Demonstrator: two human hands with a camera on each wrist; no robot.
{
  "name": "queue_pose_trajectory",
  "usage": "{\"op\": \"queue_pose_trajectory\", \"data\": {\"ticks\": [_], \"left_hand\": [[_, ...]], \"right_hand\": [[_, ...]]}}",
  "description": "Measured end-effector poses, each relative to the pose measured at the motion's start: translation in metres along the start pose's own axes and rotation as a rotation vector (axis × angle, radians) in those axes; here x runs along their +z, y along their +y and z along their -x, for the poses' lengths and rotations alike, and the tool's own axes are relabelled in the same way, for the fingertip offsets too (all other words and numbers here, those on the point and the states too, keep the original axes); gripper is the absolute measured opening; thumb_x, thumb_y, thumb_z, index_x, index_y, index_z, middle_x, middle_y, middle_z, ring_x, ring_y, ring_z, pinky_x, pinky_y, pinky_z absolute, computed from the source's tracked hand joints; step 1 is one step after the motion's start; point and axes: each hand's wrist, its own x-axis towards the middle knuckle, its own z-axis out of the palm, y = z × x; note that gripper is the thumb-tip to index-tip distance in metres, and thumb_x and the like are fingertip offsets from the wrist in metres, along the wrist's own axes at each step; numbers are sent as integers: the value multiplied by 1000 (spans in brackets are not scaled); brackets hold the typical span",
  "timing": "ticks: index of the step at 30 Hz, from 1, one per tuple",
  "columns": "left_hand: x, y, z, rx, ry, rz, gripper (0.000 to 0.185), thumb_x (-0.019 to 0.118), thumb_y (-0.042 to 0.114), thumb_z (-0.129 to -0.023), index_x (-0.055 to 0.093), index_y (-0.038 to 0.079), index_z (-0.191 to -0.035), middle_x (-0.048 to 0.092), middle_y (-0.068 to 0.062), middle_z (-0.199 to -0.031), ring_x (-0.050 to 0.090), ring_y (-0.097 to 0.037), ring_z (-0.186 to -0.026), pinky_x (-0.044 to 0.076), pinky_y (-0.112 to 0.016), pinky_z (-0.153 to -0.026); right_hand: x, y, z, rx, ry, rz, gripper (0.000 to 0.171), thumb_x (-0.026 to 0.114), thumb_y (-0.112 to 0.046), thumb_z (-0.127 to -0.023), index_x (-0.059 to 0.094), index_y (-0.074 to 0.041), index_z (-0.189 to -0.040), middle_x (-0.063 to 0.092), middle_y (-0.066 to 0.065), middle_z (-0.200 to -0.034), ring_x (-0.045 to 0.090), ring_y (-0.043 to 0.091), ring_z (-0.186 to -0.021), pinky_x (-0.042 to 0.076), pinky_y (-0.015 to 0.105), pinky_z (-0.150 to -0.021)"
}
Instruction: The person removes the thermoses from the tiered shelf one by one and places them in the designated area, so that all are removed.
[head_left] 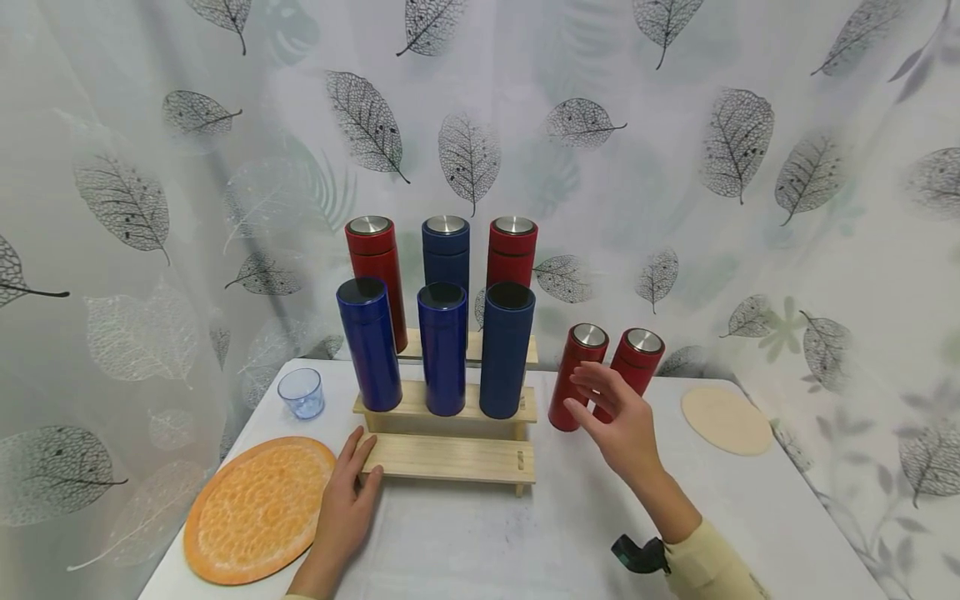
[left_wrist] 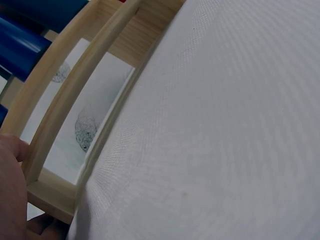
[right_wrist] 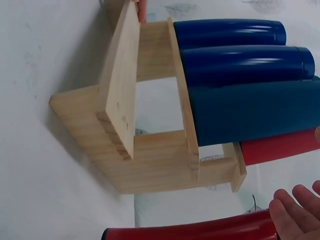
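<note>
A three-step wooden rack (head_left: 450, 457) stands on the table, its lowest step bare. My left hand (head_left: 348, 508) grips the left end of that step, thumb at the front edge. On the middle step stand a glossy blue flask (head_left: 371, 354), a second glossy blue flask (head_left: 444, 358) and a matte dark blue one (head_left: 506, 358). Behind them, the top step bears a red flask (head_left: 375, 258), a blue flask (head_left: 447, 254) and another red flask (head_left: 513, 254). Fingers slightly bent and spread, my right hand (head_left: 622, 417) hovers at two upright red flasks (head_left: 570, 383) right of the rack, overlapping the farther one (head_left: 636, 362).
A round orange placemat (head_left: 258, 508) lies at the left, with a clear blue glass (head_left: 302, 393) behind it. A beige round mat (head_left: 726, 421) lies near the table's right edge. A leaf-patterned curtain (head_left: 600, 183) hangs close behind the table.
</note>
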Motion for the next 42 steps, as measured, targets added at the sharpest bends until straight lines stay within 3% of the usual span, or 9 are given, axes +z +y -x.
{"op": "queue_pose_trajectory", "data": {"ticks": [5,12,20,24,33,42], "left_hand": [[0,1,0,-11,-12,7,48,67,9,-108,58,-3,-154,38,-22,-170,38,-43,-152,24,-4,-104],[1,1,-1,-21,-20,4,48,67,10,-109,57,-2,-154,38,-21,-170,36,-45,-153,22,-4,-108],[1,-1,0,-4,-2,-7,48,68,8,-107,59,-3,-153,40,-21,-169,38,-45,-151,22,-5,-108],[0,-2,0,7,-4,-11,48,68,9,-107,59,-3,-152,40,-22,-169,38,-47,-152,21,-4,-110],[0,-1,0,-10,-19,-4,48,67,10,-108,58,-2,-154,38,-21,-170,35,-47,-154,19,-4,-111],[0,-1,-1,0,-13,-9,47,67,8,-108,58,-4,-153,39,-23,-169,36,-48,-153,19,-5,-111]], "right_hand": [[7,-2,-5,-6,-25,-23,56,86,-3,-93,64,-4,-145,71,13,-136,71,29,-123,52,27,-102],[15,-8,-13,-3,-55,-19,61,88,-6,-91,65,-16,-147,72,1,-136,71,26,-123,54,31,-102],[33,-5,-24,10,-97,-66,60,87,-8,-93,64,-12,-148,71,17,-138,70,31,-126,54,47,-104],[40,-3,-28,18,-110,-86,60,86,-10,-94,63,-10,-149,71,15,-139,70,33,-126,54,50,-103],[46,-2,-35,32,-131,-102,62,88,-13,-94,62,-10,-151,71,9,-139,69,29,-126,54,44,-104],[51,-5,-41,73,-145,-115,65,88,-15,-95,60,-13,-153,69,10,-142,68,31,-128,54,47,-105]]}}
